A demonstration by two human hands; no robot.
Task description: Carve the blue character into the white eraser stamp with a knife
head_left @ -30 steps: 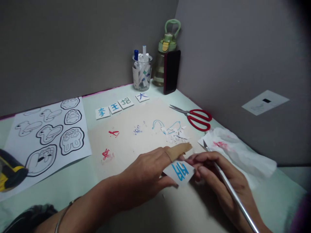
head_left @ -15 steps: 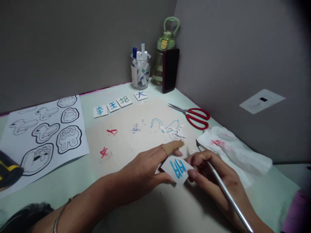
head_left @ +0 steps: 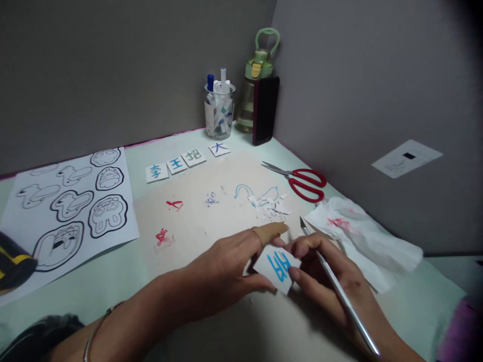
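My left hand (head_left: 226, 264) pinches a small white tile (head_left: 276, 265) with a blue character on it; its forefinger wears a tan bandage. My right hand (head_left: 324, 274) is closed round a thin metal craft knife (head_left: 339, 294), blade tip pointing up and away, and its fingertips touch the tile's right edge. Both hands hover over a beige work board (head_left: 211, 211) stained with red and blue marks and scattered white shavings (head_left: 269, 206).
Several finished character tiles (head_left: 181, 163) lie in a row at the board's far edge. Red scissors (head_left: 302, 178) and a stained tissue (head_left: 362, 236) lie right. A pen cup (head_left: 219, 110), bottle (head_left: 258, 75) and phone (head_left: 266, 110) stand in the corner. A printed sheet (head_left: 71, 201) lies left.
The tile has been turned slightly between the fingers, and the knife tip has shifted a little left. Both hands stay in the same place.
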